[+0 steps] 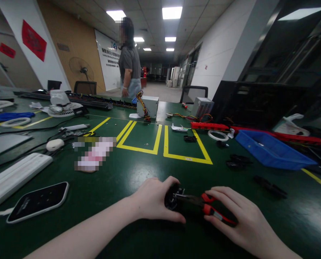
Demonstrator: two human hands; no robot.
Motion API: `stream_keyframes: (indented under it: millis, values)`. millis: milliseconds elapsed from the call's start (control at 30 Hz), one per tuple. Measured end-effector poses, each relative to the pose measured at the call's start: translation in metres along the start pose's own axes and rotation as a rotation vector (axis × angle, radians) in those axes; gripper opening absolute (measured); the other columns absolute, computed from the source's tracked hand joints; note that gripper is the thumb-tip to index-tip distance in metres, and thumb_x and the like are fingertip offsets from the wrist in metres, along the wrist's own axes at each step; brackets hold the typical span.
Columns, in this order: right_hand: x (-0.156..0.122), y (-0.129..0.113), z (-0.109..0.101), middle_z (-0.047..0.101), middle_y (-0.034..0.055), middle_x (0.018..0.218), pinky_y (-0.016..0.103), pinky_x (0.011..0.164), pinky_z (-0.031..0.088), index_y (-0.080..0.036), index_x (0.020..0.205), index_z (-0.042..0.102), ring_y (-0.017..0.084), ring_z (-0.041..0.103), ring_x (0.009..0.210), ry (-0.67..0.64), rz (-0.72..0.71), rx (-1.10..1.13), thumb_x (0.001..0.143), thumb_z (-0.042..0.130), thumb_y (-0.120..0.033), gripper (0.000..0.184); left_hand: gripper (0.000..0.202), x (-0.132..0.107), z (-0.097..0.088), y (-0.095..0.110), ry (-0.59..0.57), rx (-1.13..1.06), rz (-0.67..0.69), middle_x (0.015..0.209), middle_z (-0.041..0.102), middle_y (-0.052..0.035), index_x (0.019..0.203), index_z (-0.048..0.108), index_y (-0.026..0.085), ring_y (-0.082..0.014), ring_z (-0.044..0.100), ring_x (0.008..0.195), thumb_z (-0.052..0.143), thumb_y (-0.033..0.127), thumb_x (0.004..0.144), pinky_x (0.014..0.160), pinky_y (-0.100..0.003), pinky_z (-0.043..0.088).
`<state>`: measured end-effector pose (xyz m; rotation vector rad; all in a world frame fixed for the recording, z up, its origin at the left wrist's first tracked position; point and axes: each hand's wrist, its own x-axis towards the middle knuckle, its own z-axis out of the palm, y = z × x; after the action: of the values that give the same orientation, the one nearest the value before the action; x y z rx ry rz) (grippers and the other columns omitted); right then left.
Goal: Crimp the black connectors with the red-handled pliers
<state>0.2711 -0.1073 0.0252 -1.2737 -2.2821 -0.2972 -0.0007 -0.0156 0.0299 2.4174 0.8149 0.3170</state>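
My left hand [156,199] is closed around a small black part [171,199] with metal bits on it, just above the green table. What kind of part it is I cannot make out. In my right hand [239,212] are needle-nose pliers [209,207] with red handles, the fingers and thumb wrapped on the grips. The dark jaws point left, and their tip reaches the black part. Whether the jaws pinch anything is too small to tell.
A blue bin [273,149] stands at right, with black parts [237,162] beside it. To the left lie a black-faced device [39,201] and a white power strip [17,176]. Behind the yellow tape marks stands a power supply [151,108]. A person [130,59] stands beyond the table.
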Motion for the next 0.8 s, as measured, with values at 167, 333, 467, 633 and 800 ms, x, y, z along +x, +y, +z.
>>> stream_keyframes:
  millis: [167,333,467,633,800]
  values:
    - [0.000,0.003,0.000,0.069,0.0090,0.107,0.031,0.073,0.059,-0.023,0.119,0.060,0.021,0.069,0.091,-0.002,0.022,0.037,0.086,0.065,-0.039,0.037,0.089,-0.002,-0.004,-0.006,-0.056,-0.129,0.040,0.080,0.068,0.0012,0.138,0.039,0.026,-0.0249,0.066,0.077,0.081,0.057,0.066,0.075,-0.035,0.046]
    - [-0.001,0.004,-0.001,0.070,0.0089,0.106,0.031,0.073,0.059,-0.023,0.118,0.062,0.022,0.070,0.090,-0.002,0.030,0.031,0.085,0.066,-0.039,0.037,0.082,-0.004,-0.005,-0.010,-0.095,-0.271,0.026,0.087,0.066,0.0006,0.137,0.041,0.025,-0.0204,0.063,0.075,0.083,0.043,0.069,0.062,-0.027,0.043]
    - [0.001,0.002,-0.003,0.070,0.0096,0.106,0.031,0.073,0.059,-0.021,0.118,0.061,0.021,0.069,0.089,0.028,-0.013,-0.002,0.085,0.066,-0.038,0.038,0.078,-0.005,-0.004,-0.010,0.038,-0.289,0.060,0.120,0.058,-0.0087,0.126,0.051,0.022,-0.0246,0.060,0.096,0.088,0.045,0.061,0.072,-0.032,0.049]
    - [0.001,0.001,-0.004,0.069,0.0103,0.106,0.031,0.073,0.059,-0.020,0.119,0.060,0.021,0.069,0.090,0.033,-0.037,-0.009,0.086,0.066,-0.038,0.039,0.087,-0.007,-0.002,-0.011,0.008,-0.357,0.135,0.132,0.050,-0.0108,0.139,0.043,0.026,-0.0221,0.060,0.096,0.087,0.036,0.065,0.080,-0.037,0.052]
    - [-0.002,0.001,-0.001,0.069,0.0103,0.108,0.033,0.075,0.058,-0.021,0.122,0.059,0.022,0.068,0.093,0.035,-0.028,-0.011,0.085,0.067,-0.038,0.042,0.086,-0.008,-0.002,-0.012,-0.015,-0.322,0.151,0.135,0.047,-0.0101,0.142,0.043,0.029,-0.0239,0.059,0.102,0.086,0.033,0.067,0.084,-0.038,0.054]
